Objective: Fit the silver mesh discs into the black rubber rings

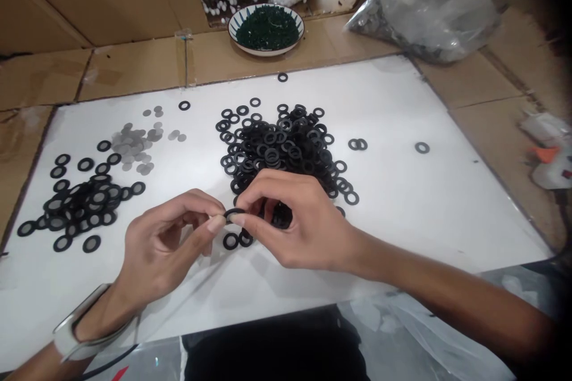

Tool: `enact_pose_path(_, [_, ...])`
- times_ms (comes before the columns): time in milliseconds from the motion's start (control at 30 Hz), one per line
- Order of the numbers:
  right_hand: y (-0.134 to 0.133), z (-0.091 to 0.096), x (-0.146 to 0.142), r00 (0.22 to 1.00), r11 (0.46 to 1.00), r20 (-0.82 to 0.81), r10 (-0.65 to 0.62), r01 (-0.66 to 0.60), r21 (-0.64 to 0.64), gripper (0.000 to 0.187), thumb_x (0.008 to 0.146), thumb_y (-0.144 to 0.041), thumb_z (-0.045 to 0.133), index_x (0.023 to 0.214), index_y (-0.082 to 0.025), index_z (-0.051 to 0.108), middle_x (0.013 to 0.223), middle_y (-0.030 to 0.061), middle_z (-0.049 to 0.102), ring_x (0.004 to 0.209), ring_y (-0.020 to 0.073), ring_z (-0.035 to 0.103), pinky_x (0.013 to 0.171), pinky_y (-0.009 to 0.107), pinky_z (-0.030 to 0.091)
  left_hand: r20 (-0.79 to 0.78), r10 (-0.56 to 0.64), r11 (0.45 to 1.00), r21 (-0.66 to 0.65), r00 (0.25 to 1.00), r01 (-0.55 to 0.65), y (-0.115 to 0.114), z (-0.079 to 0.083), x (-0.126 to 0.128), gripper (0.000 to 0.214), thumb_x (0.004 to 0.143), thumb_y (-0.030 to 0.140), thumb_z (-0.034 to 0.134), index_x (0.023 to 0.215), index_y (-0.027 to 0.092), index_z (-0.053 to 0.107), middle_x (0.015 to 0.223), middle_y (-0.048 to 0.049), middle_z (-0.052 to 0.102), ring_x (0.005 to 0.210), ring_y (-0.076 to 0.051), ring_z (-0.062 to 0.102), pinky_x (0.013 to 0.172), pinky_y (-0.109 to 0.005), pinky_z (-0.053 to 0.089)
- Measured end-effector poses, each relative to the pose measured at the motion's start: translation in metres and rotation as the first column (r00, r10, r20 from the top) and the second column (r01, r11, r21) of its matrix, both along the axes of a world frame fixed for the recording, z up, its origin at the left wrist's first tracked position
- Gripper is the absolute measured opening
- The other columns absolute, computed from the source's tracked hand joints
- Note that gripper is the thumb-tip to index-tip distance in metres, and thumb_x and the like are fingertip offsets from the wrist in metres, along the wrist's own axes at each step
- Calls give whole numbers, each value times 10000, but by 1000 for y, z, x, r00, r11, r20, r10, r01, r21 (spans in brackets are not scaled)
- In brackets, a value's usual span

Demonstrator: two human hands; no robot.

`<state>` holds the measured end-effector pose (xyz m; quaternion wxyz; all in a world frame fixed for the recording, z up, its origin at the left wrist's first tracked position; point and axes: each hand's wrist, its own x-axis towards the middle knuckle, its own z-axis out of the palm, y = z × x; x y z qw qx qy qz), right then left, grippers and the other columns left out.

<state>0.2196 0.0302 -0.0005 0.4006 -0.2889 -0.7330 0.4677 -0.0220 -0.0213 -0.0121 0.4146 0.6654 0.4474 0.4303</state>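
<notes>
My left hand (167, 244) and my right hand (295, 223) meet above the white sheet (438, 214), both pinching one black rubber ring (234, 213) between thumb and fingertips. More black rings seem tucked in my right palm. Just behind my hands lies a big heap of black rings (281, 146). At the left sits a pile of rings with mesh discs fitted in them (83, 205). Loose grey mesh discs (136, 143) lie behind that pile.
A bowl of dark green bits (267, 28) stands at the back on cardboard. A clear plastic bag (438, 6) fills the back right. Stray rings (422, 147) dot the sheet. Small white and orange objects (552, 158) lie at the right edge.
</notes>
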Motion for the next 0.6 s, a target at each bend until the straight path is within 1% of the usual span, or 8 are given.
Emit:
enact_pose_path(133, [5, 4, 11, 972, 988, 193, 132, -145, 54, 48, 1027, -138, 728, 1029, -140, 776, 1001, 53, 761, 880, 165, 702, 773, 297, 580, -198, -114, 993, -7, 974, 115, 4, 1, -8, 163, 1024, 130, 746, 1149, 232, 771, 995, -62, 756, 762, -153, 706, 592, -244, 557])
enact_pose_path(233, [3, 7, 14, 948, 974, 262, 183, -211, 83, 85, 1041, -123, 679, 1009, -143, 756, 1009, 74, 750, 924, 194, 708, 801, 328, 587, -275, -196, 980, -16, 941, 199, 7, 6, -9, 149, 1010, 126, 750, 1114, 232, 752, 957, -39, 748, 712, -131, 660, 611, -246, 535])
enact_pose_path(333, [-1, 6, 12, 942, 974, 284, 177, -209, 85, 76, 1037, -132, 674, 995, -152, 735, 1005, 79, 743, 925, 205, 701, 787, 334, 580, -305, -248, 969, -77, 920, 236, 8, 11, -7, 126, 1016, 131, 732, 1094, 229, 718, 931, -15, 720, 655, -105, 605, 599, -233, 524])
enact_pose_path(433, [-3, 6, 10, 944, 981, 290, 159, -183, 58, 42, 1014, -143, 711, 986, -171, 722, 989, 59, 743, 878, 188, 688, 739, 313, 561, -316, -279, 960, -114, 907, 256, 8, 12, -7, 133, 1022, 133, 715, 1109, 232, 693, 935, -10, 705, 665, -106, 608, 603, -226, 534])
enact_pose_path(500, [-2, 7, 9, 950, 986, 271, 154, -165, 18, 31, 1010, -159, 733, 983, -175, 731, 975, 45, 745, 857, 174, 687, 732, 301, 562, -316, -266, 964, -76, 910, 256, 8, 11, -9, 174, 1013, 109, 720, 1131, 233, 694, 943, -10, 702, 674, -105, 616, 612, -225, 541])
enact_pose_path(600, [0, 8, 8, 975, 989, 174, 138, -127, -74, 68, 1004, -222, 802, 989, -173, 758, 964, 27, 757, 840, 154, 696, 725, 281, 576, -271, -190, 979, 25, 943, 204, 5, 9, -11, 238, 987, 67, 741, 1162, 225, 710, 965, -27, 713, 735, -124, 666, 638, -239, 558])
